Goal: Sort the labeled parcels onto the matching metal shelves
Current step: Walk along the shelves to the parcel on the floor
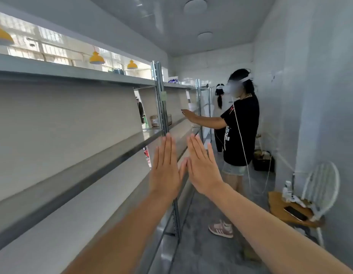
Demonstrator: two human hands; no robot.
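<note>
Both forearms run off the bottom edge. The metal shelves are cut at the left. Small boxes far down stay unreadable.

Metal shelves are running along the left wall, away down the aisle. Two flat hands, left hand and right hand, are hovering side by side before the upright post. Further along, another person is standing, reaching into the shelves. A chair is sitting against the right wall with a phone lying on it.
</note>
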